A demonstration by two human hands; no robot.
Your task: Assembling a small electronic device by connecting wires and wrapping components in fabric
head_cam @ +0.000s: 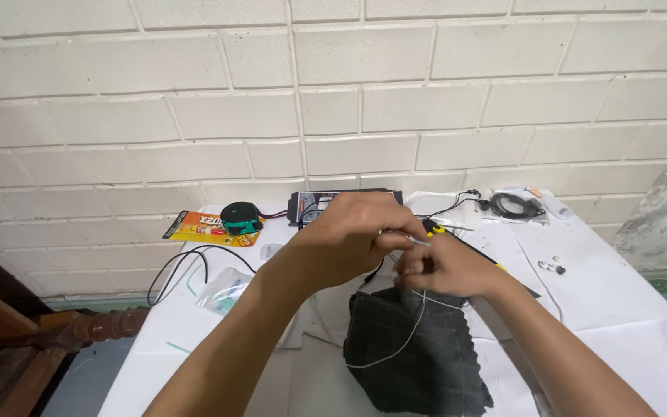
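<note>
head view | frame centre: your left hand (349,232) pinches a thin tool (418,241), right hand (438,266) closed on white wire (403,344) over dark cloth (414,347) | keep wire taut, tool tip steady.

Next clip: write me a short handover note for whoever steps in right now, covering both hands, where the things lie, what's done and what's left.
Left hand: closed, pinching a thin metal tool at its tip.
Right hand: closed on a thin white wire, which loops down over the dark grey cloth.
Both hands meet above the cloth on the white-covered table.
Nearby: green-and-black round device, orange glue packet, coiled black cable, small clear bag.
Done: wire picked up and held.
Left: the work on the wire's end looks unfinished; the detail is hidden by the fingers.
</note>
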